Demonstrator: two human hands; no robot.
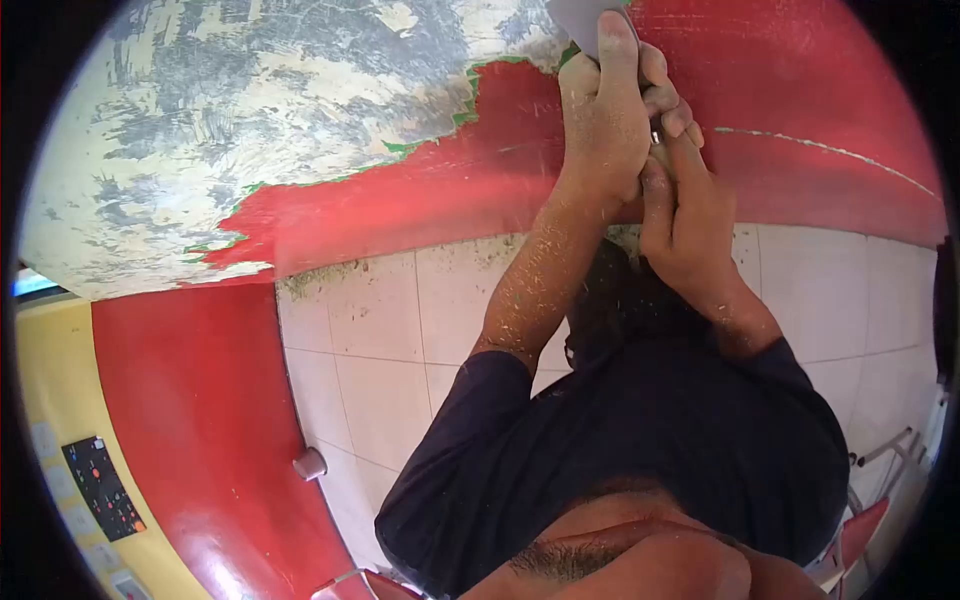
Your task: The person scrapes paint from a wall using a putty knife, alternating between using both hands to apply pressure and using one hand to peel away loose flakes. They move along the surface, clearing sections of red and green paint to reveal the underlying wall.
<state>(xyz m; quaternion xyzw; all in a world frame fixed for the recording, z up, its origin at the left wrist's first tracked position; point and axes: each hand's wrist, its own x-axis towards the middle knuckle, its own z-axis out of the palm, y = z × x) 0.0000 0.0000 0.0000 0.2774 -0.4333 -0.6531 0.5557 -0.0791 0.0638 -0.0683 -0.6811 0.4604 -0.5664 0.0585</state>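
Observation:
A flat grey scraper (578, 22) rests against the wall at the top of the view, its blade partly out of frame. My left hand (610, 115) is closed on it, with the thumb laid along the blade. Just below and to the right, my right hand (690, 205) is closed around the handle end, its fingers meeting those of my left hand. Most of the handle is hidden by the fingers. Beside the blade, red paint (520, 120) ends in a ragged green-edged line against the bared grey-white wall (290, 90). Paint flecks cling to my left forearm.
Paint crumbs (350, 275) lie on the white tiled floor (370, 330) along the wall's foot. A red and yellow side wall (170, 400) with a dark poster (103, 487) stands at left. A small cup-like object (310, 463) sits beside it. Metal-framed chair parts (885, 490) show at lower right.

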